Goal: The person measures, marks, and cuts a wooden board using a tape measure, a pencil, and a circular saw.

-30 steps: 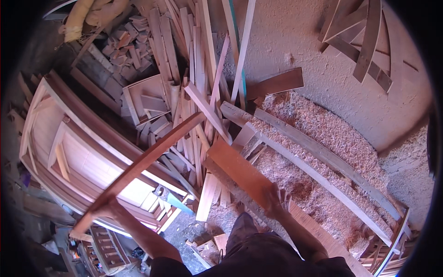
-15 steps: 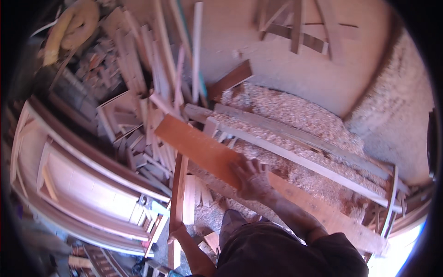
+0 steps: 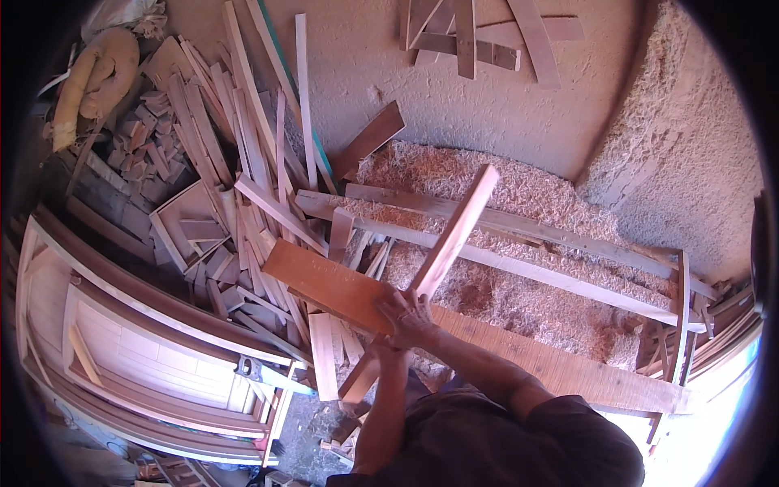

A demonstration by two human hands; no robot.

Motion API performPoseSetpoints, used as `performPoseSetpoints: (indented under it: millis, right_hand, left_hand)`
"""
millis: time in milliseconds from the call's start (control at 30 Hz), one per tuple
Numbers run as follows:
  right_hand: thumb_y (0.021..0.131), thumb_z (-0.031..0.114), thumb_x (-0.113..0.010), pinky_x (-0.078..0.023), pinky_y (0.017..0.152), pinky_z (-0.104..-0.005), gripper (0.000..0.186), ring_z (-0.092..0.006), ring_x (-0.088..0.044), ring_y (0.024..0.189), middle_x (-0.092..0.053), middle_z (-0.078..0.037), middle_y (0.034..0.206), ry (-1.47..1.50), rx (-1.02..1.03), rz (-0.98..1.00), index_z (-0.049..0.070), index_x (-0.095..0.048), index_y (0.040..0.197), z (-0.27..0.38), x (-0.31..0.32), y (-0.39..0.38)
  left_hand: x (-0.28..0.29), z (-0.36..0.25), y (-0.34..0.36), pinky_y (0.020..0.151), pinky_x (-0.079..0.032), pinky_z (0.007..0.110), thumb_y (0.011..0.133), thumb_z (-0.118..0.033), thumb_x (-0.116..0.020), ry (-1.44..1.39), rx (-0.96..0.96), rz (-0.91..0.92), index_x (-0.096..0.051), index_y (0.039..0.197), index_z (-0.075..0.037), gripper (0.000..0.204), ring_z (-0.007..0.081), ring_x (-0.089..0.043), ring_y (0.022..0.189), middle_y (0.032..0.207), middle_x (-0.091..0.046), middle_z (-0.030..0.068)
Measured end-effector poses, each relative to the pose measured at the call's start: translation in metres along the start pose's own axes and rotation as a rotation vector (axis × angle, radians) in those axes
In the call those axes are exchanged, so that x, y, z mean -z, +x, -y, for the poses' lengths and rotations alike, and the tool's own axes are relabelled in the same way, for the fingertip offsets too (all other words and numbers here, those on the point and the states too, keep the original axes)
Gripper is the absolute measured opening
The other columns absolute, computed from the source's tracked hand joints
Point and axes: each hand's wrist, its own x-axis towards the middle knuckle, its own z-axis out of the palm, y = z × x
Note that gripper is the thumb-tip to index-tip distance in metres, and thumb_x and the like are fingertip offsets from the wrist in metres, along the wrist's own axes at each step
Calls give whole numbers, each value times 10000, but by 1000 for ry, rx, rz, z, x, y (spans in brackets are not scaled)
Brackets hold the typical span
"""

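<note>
A long orange-brown board (image 3: 320,276) runs slantwise in front of me, from the middle left to the lower right. A squared wooden strip (image 3: 461,227) crosses it, its far end sticking out past the board over the shavings. My left hand (image 3: 389,347) is closed around the strip at the board's near edge; its fingers are partly hidden. My right hand (image 3: 407,318) lies over the crossing with fingers spread, just beyond the left one. Both hands cover the crossing, so I cannot tell how strip and board touch.
A rough wooden frame with long rails (image 3: 519,272) stands over heaped wood shavings (image 3: 560,207). Offcuts (image 3: 146,154) and leaning strips (image 3: 243,138) crowd the left. Below them are curved wooden frames (image 3: 162,325) and a handsaw (image 3: 272,376). More pieces (image 3: 487,53) lie at the far wall.
My left hand has brought the strip from upright at the left to a slant across the board. My right hand has shifted slightly left and nearer, still with spread fingers.
</note>
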Motion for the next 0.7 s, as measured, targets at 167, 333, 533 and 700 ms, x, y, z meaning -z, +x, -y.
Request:
performPoseSetpoints:
  millis: [167,333,533,700]
  right_hand:
    - [630,336,-797,-354,997,-613,1020,-415,-355,1307,-275,-134,1578,-43,-4,84,273,-377,1558,-16,-16,9]
    - [644,318,-792,-379,948,-604,953,-424,-372,1277,-248,-115,1587,-70,-20,18,279,-422,1522,-35,-29,1]
    - [652,270,-789,-374,951,-602,899,-419,-369,1275,-257,-106,1565,8,38,29,274,-461,1489,-17,-23,7]
    - [601,288,-836,-349,994,-634,1034,-431,-363,1288,-247,-133,1605,46,68,22,253,-404,1539,-32,-85,7]
  left_hand:
    - [5,34,-63,1023,-471,541,961,-586,-590,895,55,-207,-528,1374,22,737,385,-627,1130,1321,-621,214]
    - [52,-46,-92,1146,-287,594,910,-406,-723,1929,-1009,-490,-404,1475,4,768,482,-409,1364,1449,-453,317]
    - [95,-73,-54,1049,-443,514,869,-297,-700,1945,-662,-435,-492,1366,38,634,480,-530,1234,1304,-560,337]
    - [66,-29,-92,954,-503,527,807,-300,-734,1900,-559,-479,-634,1224,-18,513,475,-638,1062,1119,-694,257]
